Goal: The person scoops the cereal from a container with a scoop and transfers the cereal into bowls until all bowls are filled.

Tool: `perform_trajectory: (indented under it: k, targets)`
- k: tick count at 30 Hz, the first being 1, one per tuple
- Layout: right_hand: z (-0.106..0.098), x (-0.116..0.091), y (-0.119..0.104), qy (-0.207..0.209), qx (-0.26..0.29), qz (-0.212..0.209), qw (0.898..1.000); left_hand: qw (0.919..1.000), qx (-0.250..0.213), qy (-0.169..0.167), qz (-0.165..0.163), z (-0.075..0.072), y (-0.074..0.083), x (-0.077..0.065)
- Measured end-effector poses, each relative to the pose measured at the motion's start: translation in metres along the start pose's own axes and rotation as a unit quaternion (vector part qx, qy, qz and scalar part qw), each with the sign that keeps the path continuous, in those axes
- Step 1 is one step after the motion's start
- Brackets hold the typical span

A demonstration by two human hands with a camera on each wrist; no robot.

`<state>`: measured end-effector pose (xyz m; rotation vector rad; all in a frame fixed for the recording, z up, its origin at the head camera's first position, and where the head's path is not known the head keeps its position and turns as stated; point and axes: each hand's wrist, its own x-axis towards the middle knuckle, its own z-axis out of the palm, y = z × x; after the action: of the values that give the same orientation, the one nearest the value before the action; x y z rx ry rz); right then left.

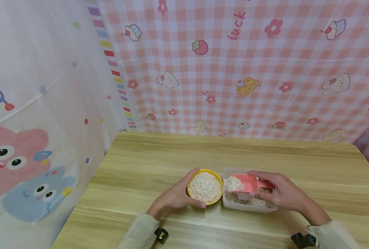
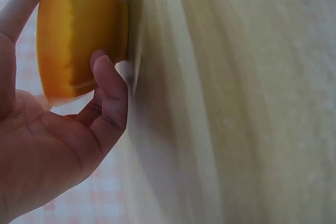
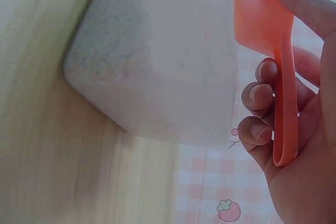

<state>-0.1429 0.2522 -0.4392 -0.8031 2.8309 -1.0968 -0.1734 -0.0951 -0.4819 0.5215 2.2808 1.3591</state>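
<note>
A yellow bowl [image 1: 189,191] filled with pale flakes that look like oats [image 1: 205,187] sits left of the container. My left hand [image 1: 182,192] holds it from the left, thumb along the near side and fingers round the far side. In the left wrist view, curled fingers [image 2: 111,95] support the bowl's side low down. By its handle, my right hand [image 1: 279,191] grips a pink scoop [image 1: 249,183] over the container. Flakes lie heaped at the scoop's front end, which points toward the bowl. The translucent plastic container [image 1: 249,207] has more flakes inside, partly hidden under the scoop.
The wooden table [image 1: 147,155] carries bowl and container side by side near its front. Behind it hangs a pink checked cloth [image 1: 221,76], and a white cartoon-print cloth [image 1: 54,103] hangs at the left. Dark wrist straps [image 1: 161,235] sit by both sleeves.
</note>
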Motion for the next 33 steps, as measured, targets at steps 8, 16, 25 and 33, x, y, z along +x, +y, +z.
perform_trajectory:
  k: [8,16,25,33]
  targets:
    - [-0.002,0.001,-0.006,-0.001,-0.007,0.012,1.0,0.9998,-0.013,-0.002,-0.013,0.001,0.0,0.0]
    - [-0.002,0.008,-0.014,0.015,-0.039,-0.012,0.999,0.9995,-0.01,0.002,-0.028,0.001,0.001,-0.001]
    - [-0.003,0.022,-0.032,0.0,-0.041,-0.033,0.999,0.9995,-0.007,0.001,-0.031,0.001,0.0,-0.001]
    - [-0.001,0.036,-0.044,-0.015,-0.06,-0.055,0.997,0.9995,-0.006,0.0,-0.032,0.001,-0.001,-0.001]
